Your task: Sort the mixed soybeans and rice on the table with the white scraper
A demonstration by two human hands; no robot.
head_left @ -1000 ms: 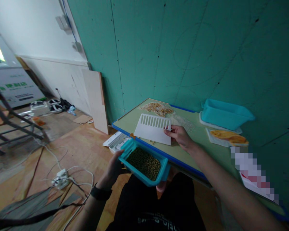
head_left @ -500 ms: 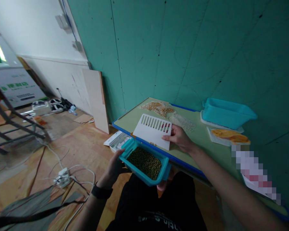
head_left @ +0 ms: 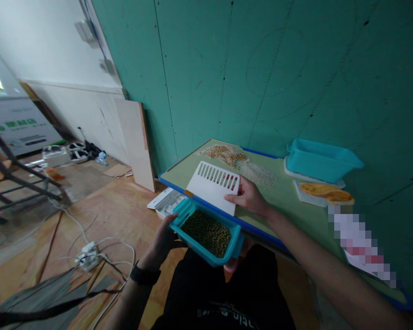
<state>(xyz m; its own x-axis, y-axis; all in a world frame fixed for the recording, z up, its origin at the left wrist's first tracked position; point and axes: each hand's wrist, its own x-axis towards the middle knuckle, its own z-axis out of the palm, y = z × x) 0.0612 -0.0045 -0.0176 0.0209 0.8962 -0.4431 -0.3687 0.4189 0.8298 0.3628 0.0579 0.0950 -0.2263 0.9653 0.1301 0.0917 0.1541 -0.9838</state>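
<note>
While the left hand (head_left: 163,240) holds the bin (head_left: 192,245), the right hand (head_left: 249,197) grips the plate (head_left: 208,195).
Left hand: thumb over the bin's left rim, fingers curled below and partly hidden. Bin: beside the near edge of the table (head_left: 311,224), loaded with dark and pale beans (head_left: 204,231); long axis slants down to the right. Plate: at that same edge, directly beyond the bin, long axis roughly parallel to the bin's, slots toward the wall (head_left: 192,68). Right hand: nearer to the plate, which extends leftward from the fingers; thumb on top, right margin pinched. Markings, left to right: board (head_left: 13,123), green characters, too blurred to read reliably; shirt (head_left: 213,316), white letters, partly legible; packet (head_left: 365,247), pixelated, unreadable.
</note>
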